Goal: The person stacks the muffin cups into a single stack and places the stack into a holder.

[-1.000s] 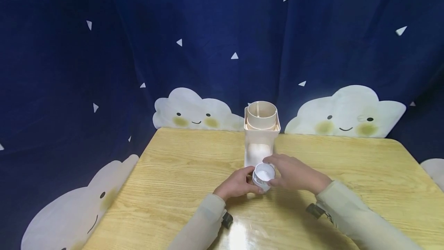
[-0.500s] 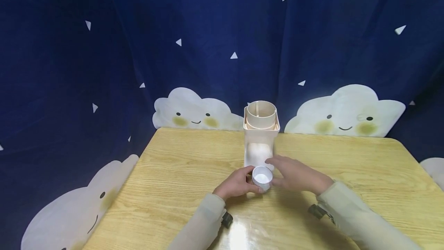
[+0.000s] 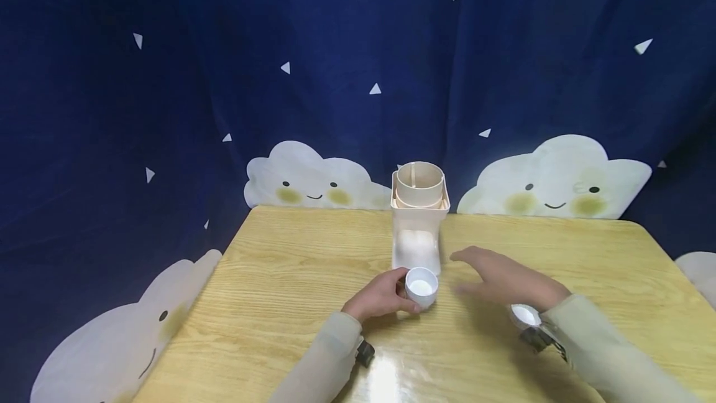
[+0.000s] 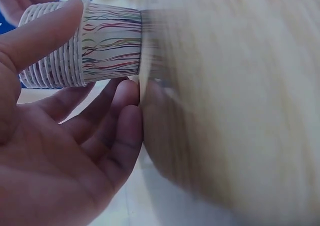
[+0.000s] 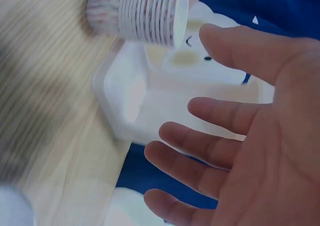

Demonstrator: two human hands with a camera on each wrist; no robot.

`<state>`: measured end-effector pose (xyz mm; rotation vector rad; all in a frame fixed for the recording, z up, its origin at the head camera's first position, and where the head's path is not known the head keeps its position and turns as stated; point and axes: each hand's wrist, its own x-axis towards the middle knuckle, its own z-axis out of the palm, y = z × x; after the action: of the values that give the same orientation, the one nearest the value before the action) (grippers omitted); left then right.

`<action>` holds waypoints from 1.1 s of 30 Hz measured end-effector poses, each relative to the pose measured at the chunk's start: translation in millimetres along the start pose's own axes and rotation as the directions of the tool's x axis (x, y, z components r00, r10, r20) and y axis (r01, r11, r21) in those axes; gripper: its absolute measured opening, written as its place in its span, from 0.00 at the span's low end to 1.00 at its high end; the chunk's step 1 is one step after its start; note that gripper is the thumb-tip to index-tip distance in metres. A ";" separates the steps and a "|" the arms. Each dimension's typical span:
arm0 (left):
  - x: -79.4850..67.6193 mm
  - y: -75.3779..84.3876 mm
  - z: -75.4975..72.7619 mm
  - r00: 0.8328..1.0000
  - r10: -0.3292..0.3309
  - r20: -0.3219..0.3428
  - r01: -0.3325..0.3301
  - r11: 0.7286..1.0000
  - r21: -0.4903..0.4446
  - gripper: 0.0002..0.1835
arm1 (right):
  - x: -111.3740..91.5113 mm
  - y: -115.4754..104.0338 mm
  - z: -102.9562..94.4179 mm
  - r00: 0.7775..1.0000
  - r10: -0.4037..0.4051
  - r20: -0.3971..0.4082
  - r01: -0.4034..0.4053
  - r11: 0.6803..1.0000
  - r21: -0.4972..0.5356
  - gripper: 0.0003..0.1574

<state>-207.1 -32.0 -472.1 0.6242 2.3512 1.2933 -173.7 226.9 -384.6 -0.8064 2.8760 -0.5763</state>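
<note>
In the head view, my left hand (image 3: 383,296) grips a stack of white paper cups (image 3: 421,288), which stands mouth up on the table. The left wrist view shows several rims packed together on the paper-cup stack (image 4: 55,46), with thin coloured lines on the lowest cup's side; the thumb lies across the rims. My right hand (image 3: 503,278) is off to the right of the stack, fingers extended, touching nothing. From the right wrist view, the palm and spread fingers of my right hand (image 5: 240,131) hold nothing. A small white round thing (image 3: 524,316) is partly hidden beneath the right wrist.
Behind the cups stands a cream plastic holder (image 3: 416,219) with a round tube (image 3: 421,185) at its top and a low tray in front. The wooden table (image 3: 313,254) reaches back to a dark blue curtain (image 3: 335,48) with clouds and triangles.
A second ago my right fingers were around a cup at the top of the stack; they have let go and moved right. That cup now sits down in the stack. The left hand has stayed put.
</note>
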 end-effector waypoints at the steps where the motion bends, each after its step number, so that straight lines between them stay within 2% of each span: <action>1: 0.0 0.7 0.0 1.000 0.003 0.005 -0.003 1.000 -0.002 0.28 | -3.3 2.2 -2.1 1.000 0.012 0.000 -0.012 1.000 0.001 0.37; 10: -0.2 1.2 -3.9 1.000 0.008 0.014 -0.008 1.000 -0.019 0.32 | -28.9 25.6 -11.0 0.998 0.069 0.015 -0.069 0.997 0.023 0.36; 21: -1.8 5.8 -5.4 1.000 -0.004 -0.005 0.004 1.000 -0.003 0.27 | -62.4 59.4 -14.7 0.975 0.199 0.101 -0.210 0.972 0.106 0.42; 29: 2.0 3.1 -4.9 1.000 -0.001 0.013 0.002 1.000 -0.028 0.27 | -73.5 74.0 -12.8 0.967 0.224 0.123 -0.237 0.965 0.110 0.43; 33: 3.8 2.2 -4.7 1.000 -0.002 0.020 0.003 1.000 -0.031 0.26 | -78.9 77.9 -10.1 0.961 0.232 0.148 -0.251 0.960 0.125 0.47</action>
<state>-212.2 -32.1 -468.3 0.6216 2.3105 1.3146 -145.6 332.5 -405.7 -0.4450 2.7190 -0.6611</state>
